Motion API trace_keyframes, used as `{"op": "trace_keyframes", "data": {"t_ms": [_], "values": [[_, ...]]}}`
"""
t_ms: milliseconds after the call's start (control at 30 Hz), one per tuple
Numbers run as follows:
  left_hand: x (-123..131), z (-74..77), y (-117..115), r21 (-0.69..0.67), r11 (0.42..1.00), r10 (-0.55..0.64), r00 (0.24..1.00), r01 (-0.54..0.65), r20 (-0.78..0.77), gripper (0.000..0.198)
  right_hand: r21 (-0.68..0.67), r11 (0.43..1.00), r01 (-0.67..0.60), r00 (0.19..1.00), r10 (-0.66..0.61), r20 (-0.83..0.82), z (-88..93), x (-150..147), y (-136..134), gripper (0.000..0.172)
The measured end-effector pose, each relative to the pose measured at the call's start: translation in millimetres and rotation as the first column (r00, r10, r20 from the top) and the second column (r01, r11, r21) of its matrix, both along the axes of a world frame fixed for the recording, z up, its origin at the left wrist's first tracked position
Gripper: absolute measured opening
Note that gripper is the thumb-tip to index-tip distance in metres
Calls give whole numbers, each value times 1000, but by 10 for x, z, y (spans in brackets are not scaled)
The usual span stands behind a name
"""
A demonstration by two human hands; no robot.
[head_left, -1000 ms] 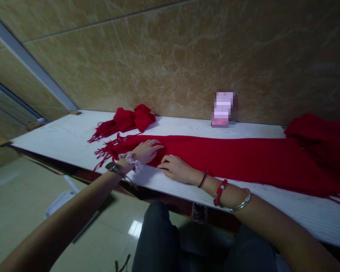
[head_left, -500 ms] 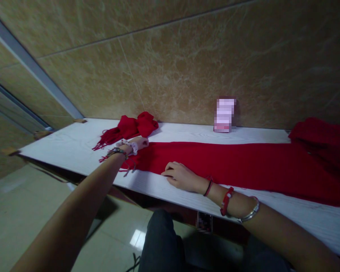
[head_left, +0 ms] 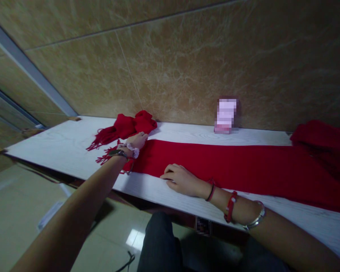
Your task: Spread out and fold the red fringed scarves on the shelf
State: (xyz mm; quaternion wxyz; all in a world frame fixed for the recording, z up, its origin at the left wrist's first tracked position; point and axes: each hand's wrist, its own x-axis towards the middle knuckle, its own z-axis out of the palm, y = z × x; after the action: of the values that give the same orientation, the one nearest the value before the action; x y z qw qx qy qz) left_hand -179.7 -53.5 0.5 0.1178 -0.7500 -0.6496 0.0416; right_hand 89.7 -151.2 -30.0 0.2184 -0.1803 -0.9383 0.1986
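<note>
A long red scarf point(head_left: 243, 166) lies stretched out along the white table point(head_left: 59, 141), its fringe at the left end. My left hand point(head_left: 137, 140) reaches over to the scarf's far edge near that end, fingers stretched out on the cloth, close to a folded red scarf point(head_left: 130, 126). My right hand point(head_left: 178, 177) rests on the scarf's near edge, fingers slightly bent and pressed down on the fabric. Neither hand lifts anything.
A pile of red cloth point(head_left: 323, 147) lies at the table's right end. A small pink box point(head_left: 226, 115) stands against the tiled wall point(head_left: 187, 64) behind the scarf. My dark-trousered knees point(head_left: 158, 245) are below the table's front edge, over a glossy floor.
My left hand has moved from the middle of the scarf, beside my right hand, out to its far edge near the folded scarf. My right hand has stayed in place.
</note>
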Motion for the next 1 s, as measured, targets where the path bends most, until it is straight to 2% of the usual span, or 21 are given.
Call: {"op": "trace_keyframes", "data": {"t_ms": [100, 167, 300, 433, 633, 767, 867, 1000], "values": [[-33, -33, -56, 44, 998, -35, 999, 36, -16, 23, -1, 1000, 3, 1000, -3, 0, 7, 3, -4, 23], [-73, -25, -72, 42, 999, -29, 999, 28, 41, 26, 0, 1000, 3, 1000, -3, 3, 5, 4, -6, 22], [-203, 64, -63, -46, 991, 134, 979, -129, 156, 28, 5, 1000, 18, 1000, -18, -2, -6, 6, -8, 22], [-337, 164, -64, -116, 972, 217, 967, -202, 132, 25, 14, 1000, 6, 1000, -6, -11, -25, 4, 0, 23], [-329, 178, -92, -150, 971, 200, 977, -188, 72, 28, -3, 1000, 12, 1000, -12, -11, -45, -1, 8, 23], [-320, 143, -63, -190, 970, 174, 980, -153, 101, 25, -12, 1000, 10, 1000, -11, -10, -32, 2, 5, 24], [-341, 102, -36, -217, 965, 176, 978, -150, 109, 24, 14, 1000, -3, 1000, 3, 7, -8, 9, 4, 24], [-366, 49, -8, -181, 973, 156, 986, -144, 54, 21, 63, 998, -22, 998, 18, 65, 33, 16, 12, 23]]}}
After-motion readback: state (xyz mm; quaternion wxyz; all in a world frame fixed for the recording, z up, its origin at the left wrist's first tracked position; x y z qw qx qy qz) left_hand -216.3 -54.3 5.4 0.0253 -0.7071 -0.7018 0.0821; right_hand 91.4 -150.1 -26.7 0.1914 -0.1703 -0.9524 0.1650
